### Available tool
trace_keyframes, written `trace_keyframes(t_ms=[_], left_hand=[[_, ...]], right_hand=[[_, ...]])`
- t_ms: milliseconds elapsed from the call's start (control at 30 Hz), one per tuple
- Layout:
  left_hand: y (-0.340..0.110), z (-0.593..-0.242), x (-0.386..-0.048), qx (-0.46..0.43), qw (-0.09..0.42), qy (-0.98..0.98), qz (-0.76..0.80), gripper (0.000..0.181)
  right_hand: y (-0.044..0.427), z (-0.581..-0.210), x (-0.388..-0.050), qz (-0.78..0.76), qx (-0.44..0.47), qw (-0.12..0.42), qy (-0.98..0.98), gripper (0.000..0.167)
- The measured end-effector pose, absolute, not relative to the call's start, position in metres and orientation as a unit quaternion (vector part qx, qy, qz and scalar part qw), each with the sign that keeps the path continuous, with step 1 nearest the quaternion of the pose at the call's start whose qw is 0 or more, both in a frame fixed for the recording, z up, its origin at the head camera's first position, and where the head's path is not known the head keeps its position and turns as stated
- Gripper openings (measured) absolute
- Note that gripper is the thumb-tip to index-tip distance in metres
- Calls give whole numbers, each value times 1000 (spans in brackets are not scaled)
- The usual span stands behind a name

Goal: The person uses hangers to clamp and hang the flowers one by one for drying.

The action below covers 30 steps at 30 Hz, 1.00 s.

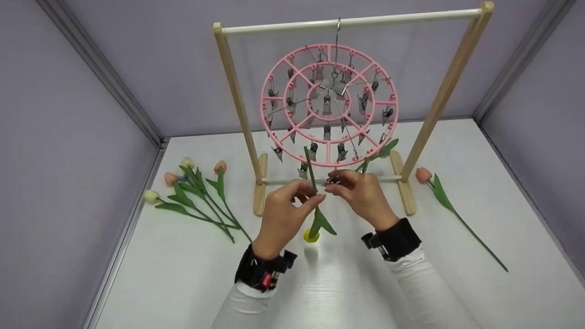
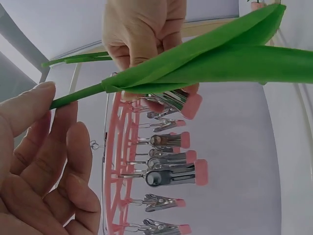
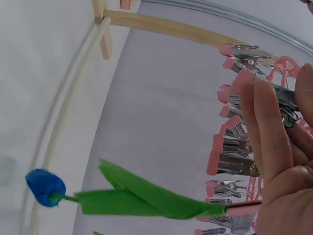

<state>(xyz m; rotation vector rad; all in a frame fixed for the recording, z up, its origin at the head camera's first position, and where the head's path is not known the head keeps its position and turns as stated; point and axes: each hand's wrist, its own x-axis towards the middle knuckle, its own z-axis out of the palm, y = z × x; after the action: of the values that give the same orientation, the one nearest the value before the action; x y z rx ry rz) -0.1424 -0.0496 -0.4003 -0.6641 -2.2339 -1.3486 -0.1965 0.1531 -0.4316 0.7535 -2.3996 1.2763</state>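
Note:
My left hand [image 1: 285, 208] pinches the stem of a yellow artificial tulip [image 1: 311, 236], which points flower-down with its cut end up by the rack. In the left wrist view its green leaves [image 2: 195, 63] stretch across in front of my other hand. Just under the front rim of a round pink hanging dryer [image 1: 328, 163], my right hand [image 1: 363, 196] grips a metal clip with pink tips [image 2: 190, 105]. A blue tulip [image 3: 46, 188] hangs head-down beside that hand in the right wrist view; its stem's upper end is partly hidden. The held stem and clip are apart.
The dryer hangs by a hook from a wooden stand's white bar [image 1: 411, 18], with many clips dangling. Several pink and pale tulips [image 1: 196, 192] lie on the white table at left. One pink tulip [image 1: 424, 175] lies at right. Walls enclose the table's back and sides.

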Motion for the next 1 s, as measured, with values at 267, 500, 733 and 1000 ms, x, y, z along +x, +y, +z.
trace_keyframes(t_ms=[267, 500, 733, 1000], left_hand=[[-46, -399, -156, -215, 225, -816, -487, 17], [-40, -399, -164, -206, 232, -820, -481, 18], [-32, -396, -170, -210, 225, -821, -481, 18], [-24, -392, -173, -213, 225, -808, -501, 14]], right_hand=[[152, -441, -195, 460, 265, 245, -811, 18], [150, -446, -190, 650, 183, 216, -705, 25], [150, -446, -187, 746, 166, 191, -616, 47], [150, -444, -185, 765, 172, 182, -594, 48]])
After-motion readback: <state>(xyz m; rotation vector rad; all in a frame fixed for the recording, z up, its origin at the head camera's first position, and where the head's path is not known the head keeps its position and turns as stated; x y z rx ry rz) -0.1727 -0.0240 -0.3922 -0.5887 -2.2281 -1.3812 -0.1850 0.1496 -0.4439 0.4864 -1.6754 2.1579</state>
